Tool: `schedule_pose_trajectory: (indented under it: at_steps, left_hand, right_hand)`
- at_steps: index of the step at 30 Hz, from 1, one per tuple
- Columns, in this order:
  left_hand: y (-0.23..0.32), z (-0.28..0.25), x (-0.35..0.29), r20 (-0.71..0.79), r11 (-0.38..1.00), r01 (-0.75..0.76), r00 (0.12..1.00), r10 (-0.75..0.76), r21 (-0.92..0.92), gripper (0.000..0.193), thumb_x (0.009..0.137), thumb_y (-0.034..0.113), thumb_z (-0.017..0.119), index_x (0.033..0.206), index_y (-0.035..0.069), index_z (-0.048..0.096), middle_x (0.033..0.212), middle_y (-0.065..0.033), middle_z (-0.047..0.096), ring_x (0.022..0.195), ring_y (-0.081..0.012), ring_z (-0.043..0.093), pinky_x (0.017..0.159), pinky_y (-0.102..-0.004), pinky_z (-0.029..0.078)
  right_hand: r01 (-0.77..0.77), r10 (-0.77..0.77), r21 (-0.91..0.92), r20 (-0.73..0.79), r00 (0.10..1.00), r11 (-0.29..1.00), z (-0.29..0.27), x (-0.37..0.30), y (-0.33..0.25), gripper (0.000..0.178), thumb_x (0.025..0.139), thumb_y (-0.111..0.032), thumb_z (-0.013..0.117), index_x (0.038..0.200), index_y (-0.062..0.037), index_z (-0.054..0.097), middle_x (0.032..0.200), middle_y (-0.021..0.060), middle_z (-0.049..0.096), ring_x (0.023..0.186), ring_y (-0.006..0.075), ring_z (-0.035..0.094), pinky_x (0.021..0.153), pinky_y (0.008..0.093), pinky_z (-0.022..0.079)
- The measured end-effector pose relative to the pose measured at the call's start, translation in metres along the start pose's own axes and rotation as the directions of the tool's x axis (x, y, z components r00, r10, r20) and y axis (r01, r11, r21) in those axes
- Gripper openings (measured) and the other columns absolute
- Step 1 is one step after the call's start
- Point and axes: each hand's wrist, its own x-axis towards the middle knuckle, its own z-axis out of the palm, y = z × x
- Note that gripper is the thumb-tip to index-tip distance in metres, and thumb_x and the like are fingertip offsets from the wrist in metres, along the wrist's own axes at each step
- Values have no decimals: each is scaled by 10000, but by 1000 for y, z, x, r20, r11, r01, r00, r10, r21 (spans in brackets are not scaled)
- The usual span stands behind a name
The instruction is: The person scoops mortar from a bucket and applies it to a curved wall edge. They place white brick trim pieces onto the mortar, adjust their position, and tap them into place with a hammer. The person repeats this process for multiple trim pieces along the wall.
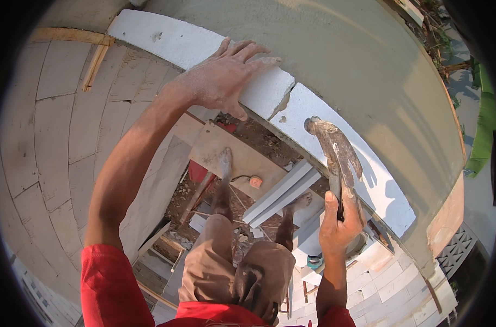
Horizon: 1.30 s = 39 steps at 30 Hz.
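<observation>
Red sleeve (112, 286) nearest, left hand (218, 79) spans white block (161, 41), right hand (340, 220) grips hammer (332, 144).

Hammer (333, 147) (slanting) obstructs right white block (388, 199); room above grey slab (362, 65).

Bright sunlight recorded: shadows are cast on a white block (383, 186), outer lines are bowed, corners are blackened.

Worn on the head as the left of a side-by-side pair. Looks steeply down, upright and unmirrored, over white blocks (308, 103) ahead and bare feet (226, 159) below. Sits nearer the forearms (141, 150) than the feet. Sweeps wide, bending straight edges toward the rim.
</observation>
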Motion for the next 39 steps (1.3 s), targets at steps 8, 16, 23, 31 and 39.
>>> schedule_pose_trajectory:
  at_steps: [8, 16, 23, 31, 39]
  left_hand:
    - [102, -5, 65, -95, 917, -328, 944, 315, -227, 789, 886, 507, 756, 1468, 25, 531, 1448, -216, 536, 1408, -417, 462, 1230, -562, 341]
    - [201, 28, 84, 39, 933, -230, 967, 250, -275, 794, 834, 435, 823, 1418, -36, 560, 1370, -253, 581, 1347, -429, 543, 1194, -589, 371]
    - [206, 31, 84, 45, 938, -175, 979, 197, -298, 812, 762, 382, 889, 1392, -28, 581, 1376, -256, 568, 1345, -450, 533, 1172, -643, 361]
    - [211, 25, 89, 166, 964, -104, 975, 148, -245, 880, 748, 396, 892, 1476, 69, 521, 1475, -206, 515, 1420, -429, 454, 1254, -600, 290]
    - [279, 33, 92, 175, 928, -360, 911, 373, -99, 1220, 683, 440, 928, 1668, 193, 251, 1619, -256, 371, 1515, -478, 328, 1244, -729, 186]
  right_hand:
    - [-614, 645, 204, -171, 745, 763, -73, -101, 30, 514, 1028, -360, 661, 1342, 46, 650, 993, 58, 681, 667, 76, 508, 566, 224, 388]
    - [-670, 735, 310, -193, 650, 674, -109, -184, 55, 486, 1022, -277, 657, 1344, 85, 621, 790, 20, 598, 601, 67, 480, 502, 237, 353]
    - [-704, 778, 383, -68, 624, 598, -104, -212, 51, 520, 1029, -302, 658, 1370, 87, 603, 804, 21, 619, 593, 46, 471, 486, 222, 330]
    - [-775, 829, 342, -23, 559, 532, -106, -214, 42, 467, 980, -158, 671, 1355, 114, 610, 920, 78, 696, 707, 106, 588, 619, 259, 474]
    - [-716, 757, 271, -85, 648, 643, -101, -239, 46, 418, 1012, -192, 673, 1337, 69, 649, 787, -19, 601, 667, 42, 486, 585, 220, 390]
